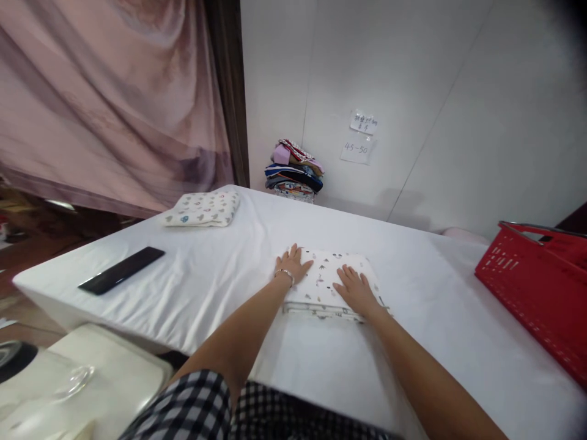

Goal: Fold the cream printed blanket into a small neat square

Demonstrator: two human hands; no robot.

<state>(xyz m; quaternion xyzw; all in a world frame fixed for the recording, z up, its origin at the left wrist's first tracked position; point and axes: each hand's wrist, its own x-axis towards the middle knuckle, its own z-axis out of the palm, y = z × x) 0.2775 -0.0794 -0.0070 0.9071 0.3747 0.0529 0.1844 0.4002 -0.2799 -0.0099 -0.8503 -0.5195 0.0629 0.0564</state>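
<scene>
A white cloth with small dark prints [321, 281] lies folded into a layered rectangle on the white-covered table [435, 293]. My left hand [293, 266], with a bracelet at the wrist, rests flat on the cloth's left edge, fingers spread. On its right half lies my right hand [356, 289], palm down with the fingers apart. Neither hand grips anything. Another folded white cloth with grey and coloured prints [202, 209] sits at the table's far left corner.
A black flat object [121, 271] lies on the left side. At the right edge stands a red plastic basket [541, 287]. Folded fabrics [296, 168] are stacked by the wall beyond the table. A pink curtain [114, 91] hangs at left; a cream-coloured machine-like object [92, 373] is near front left.
</scene>
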